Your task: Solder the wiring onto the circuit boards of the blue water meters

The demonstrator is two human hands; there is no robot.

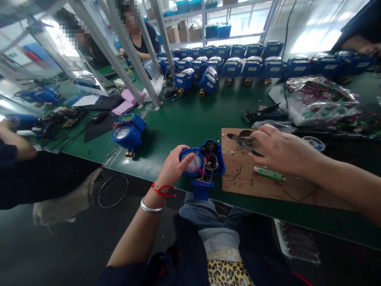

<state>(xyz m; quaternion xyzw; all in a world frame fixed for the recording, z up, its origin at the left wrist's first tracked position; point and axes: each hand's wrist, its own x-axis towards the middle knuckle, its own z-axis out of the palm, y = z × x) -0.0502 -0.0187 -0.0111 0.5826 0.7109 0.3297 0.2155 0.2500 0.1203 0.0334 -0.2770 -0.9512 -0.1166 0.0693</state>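
My left hand [176, 166] grips the left side of an opened blue water meter [218, 169], its thumb lying over the round dial. Red, yellow and black wires show inside the meter's open housing, and a blue flap [201, 190] hangs at its near edge. Over the cardboard sheet [238, 182], my right hand [270, 147] is closed on a slim tool with a dark pointed tip [233, 137]; its exact kind is unclear. Behind that tool is a small round tin [246, 133]. A green battery-like stick [268, 173] lies on the cardboard below my right hand.
Another blue meter [129, 133] stands to the left. Rows of blue meters [232, 67] line the back. Bagged wired boards [321, 97] and a solder spool [313, 143] are at right. Metal posts [119, 47] rise at back left. Other people sit around the bench.
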